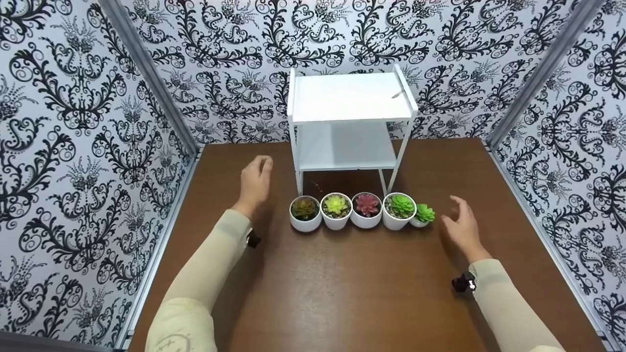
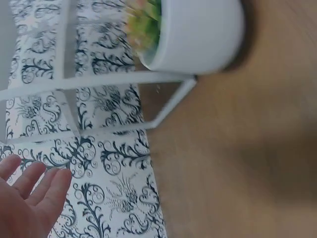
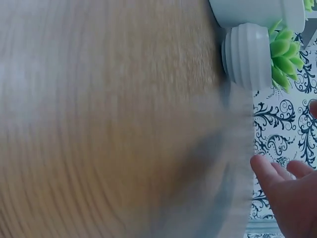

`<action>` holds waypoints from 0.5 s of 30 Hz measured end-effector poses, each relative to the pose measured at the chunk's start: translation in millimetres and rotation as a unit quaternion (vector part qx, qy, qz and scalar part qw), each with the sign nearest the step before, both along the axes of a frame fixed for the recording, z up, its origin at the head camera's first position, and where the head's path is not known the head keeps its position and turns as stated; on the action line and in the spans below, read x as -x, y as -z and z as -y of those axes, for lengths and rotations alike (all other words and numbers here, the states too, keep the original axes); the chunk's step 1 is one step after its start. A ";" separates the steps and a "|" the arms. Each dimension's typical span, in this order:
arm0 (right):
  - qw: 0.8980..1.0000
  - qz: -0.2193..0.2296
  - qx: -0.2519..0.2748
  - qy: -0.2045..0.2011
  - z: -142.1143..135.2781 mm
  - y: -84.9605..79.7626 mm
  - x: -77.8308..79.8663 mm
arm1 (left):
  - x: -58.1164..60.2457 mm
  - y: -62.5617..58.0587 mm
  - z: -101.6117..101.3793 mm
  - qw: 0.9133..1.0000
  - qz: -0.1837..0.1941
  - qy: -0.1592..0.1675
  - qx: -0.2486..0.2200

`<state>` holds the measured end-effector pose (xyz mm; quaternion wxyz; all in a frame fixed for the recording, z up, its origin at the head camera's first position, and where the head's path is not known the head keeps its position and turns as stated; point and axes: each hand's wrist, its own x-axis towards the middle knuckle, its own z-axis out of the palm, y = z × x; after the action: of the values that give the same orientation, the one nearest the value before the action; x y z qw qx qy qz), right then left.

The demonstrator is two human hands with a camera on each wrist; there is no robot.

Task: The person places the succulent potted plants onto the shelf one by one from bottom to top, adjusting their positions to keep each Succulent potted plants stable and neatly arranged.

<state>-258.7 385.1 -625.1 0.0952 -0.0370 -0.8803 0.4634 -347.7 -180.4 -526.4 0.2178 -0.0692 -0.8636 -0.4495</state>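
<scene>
Several potted succulents stand in a row in front of a white shelf [image 1: 349, 98]. From the left come a brownish succulent [image 1: 304, 215], a yellow-green succulent [image 1: 336, 210], a dark red succulent [image 1: 367, 210], a green succulent [image 1: 399, 210] and a small green succulent [image 1: 422, 215] in a ribbed pot. My left hand [image 1: 256, 183] hovers left of the row, fingers relaxed, holding nothing. To the right of the small ribbed pot [image 3: 246, 57], my right hand [image 1: 462, 225] is held apart from it, thumb and fingers spread and nothing between them.
The two-tier shelf has thin legs and raised side rails, and stands at the back of the brown table [image 1: 332, 288]. Patterned wall panels [image 1: 88, 146] with metal edge posts [image 1: 151, 73] enclose the table at the back and sides.
</scene>
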 end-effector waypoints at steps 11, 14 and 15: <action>0.999 0.040 0.022 -0.010 14.7 12.2 7.2 | 21.6 -47.8 -11.3 0.993 0.052 -0.020 -0.106; 0.998 0.056 0.037 -0.014 16.0 13.2 6.8 | 27.4 -59.4 -12.9 0.992 0.072 -0.010 -0.107; 0.997 0.061 0.041 -0.016 16.1 13.3 6.2 | 29.2 -62.9 -13.6 0.991 0.079 -0.006 -0.104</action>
<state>-264.9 369.0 -638.3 0.0325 -0.0546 -0.8650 0.4977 -376.9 -166.8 -463.6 0.1579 -0.0057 -0.8269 -0.5397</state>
